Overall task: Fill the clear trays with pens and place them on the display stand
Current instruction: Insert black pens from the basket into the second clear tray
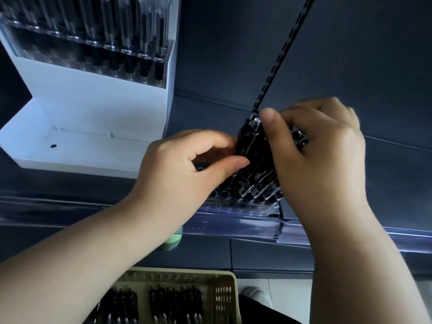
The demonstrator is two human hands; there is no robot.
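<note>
A clear tray (233,204) with round holes rests on the dark shelf near its front edge. Several black pens (254,160) stand in a bunch in its right part; the holes at the left are bare. My left hand (187,167) pinches the bunch from the left with thumb and fingers. My right hand (313,155) wraps the bunch from the right, thumb on top near the pen clips. The white display stand (98,97) stands at the upper left, with filled clear trays of pens (131,36) on its upper tiers.
A beige perforated basket (222,298) with bundles of black pens sits below, near my body. A clear price rail (257,225) runs along the shelf's front edge. A slotted black upright (282,50) rises behind the pens. A shoe (257,295) shows on the floor.
</note>
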